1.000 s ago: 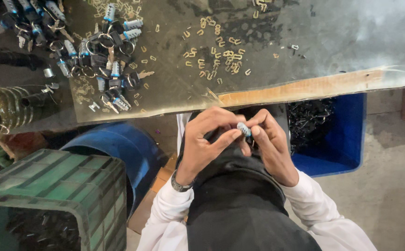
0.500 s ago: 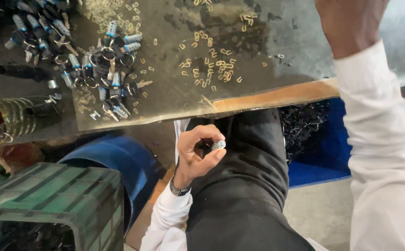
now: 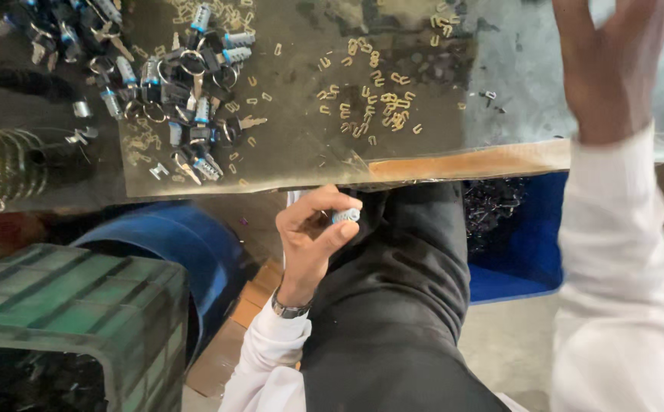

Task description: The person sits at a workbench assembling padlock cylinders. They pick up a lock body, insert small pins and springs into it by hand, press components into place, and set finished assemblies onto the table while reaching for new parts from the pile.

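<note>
Head view | our left hand [image 3: 310, 243] fingers pinch small lock cylinder [image 3: 345, 216] | our right hand [image 3: 610, 65] at 1 o'clock, fingers spread, empty | brass clips [image 3: 374, 107] and lock pile [image 3: 187, 84] left at 12 and 10 o'clock

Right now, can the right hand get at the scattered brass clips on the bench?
Probably yes. The right hand is raised open over the bench, and the brass clips lie loose just beside it with nothing between.
</note>
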`<control>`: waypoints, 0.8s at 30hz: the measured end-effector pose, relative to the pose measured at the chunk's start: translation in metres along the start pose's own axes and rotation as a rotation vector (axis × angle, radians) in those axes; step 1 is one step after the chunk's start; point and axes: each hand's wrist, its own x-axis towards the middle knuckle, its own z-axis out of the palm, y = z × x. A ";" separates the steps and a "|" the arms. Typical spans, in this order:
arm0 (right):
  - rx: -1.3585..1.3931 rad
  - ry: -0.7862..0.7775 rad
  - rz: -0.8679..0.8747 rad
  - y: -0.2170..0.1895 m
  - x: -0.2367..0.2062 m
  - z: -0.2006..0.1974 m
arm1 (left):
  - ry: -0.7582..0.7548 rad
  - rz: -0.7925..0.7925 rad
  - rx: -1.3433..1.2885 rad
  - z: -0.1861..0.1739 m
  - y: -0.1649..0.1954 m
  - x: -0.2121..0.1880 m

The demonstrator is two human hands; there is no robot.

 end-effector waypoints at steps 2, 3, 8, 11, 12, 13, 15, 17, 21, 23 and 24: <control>0.310 -0.057 0.048 -0.008 -0.034 -0.015 | 0.015 -0.104 -0.122 0.004 0.005 0.003; 0.495 -0.111 0.087 -0.015 -0.053 -0.020 | 0.020 -0.156 -0.183 0.007 0.008 0.004; 0.994 -0.107 0.262 -0.064 -0.110 -0.007 | -0.017 -0.472 -0.549 0.014 0.024 0.010; 1.180 -0.027 0.383 -0.087 -0.127 0.007 | -0.011 -0.547 -0.539 0.016 0.024 0.011; 1.239 -0.032 0.433 -0.091 -0.133 0.010 | -0.008 -0.557 -0.520 0.016 0.022 0.010; 1.299 -0.034 0.484 -0.095 -0.140 0.013 | -0.035 -0.533 -0.544 0.015 0.017 0.010; 1.241 -0.033 0.420 -0.100 -0.154 0.019 | -0.084 -0.483 -0.597 0.014 0.002 0.011; 1.263 -0.013 0.402 -0.103 -0.167 0.024 | -0.129 -0.458 -0.544 0.012 -0.009 0.006; 1.442 0.033 0.492 -0.111 -0.182 0.034 | -0.138 -0.479 -0.478 0.015 -0.025 -0.006; 1.417 0.049 0.501 -0.115 -0.185 0.038 | -0.117 -0.517 -0.437 0.019 -0.028 -0.009; 1.353 0.059 0.483 -0.116 -0.186 0.039 | -0.106 -0.535 -0.416 0.021 -0.029 -0.009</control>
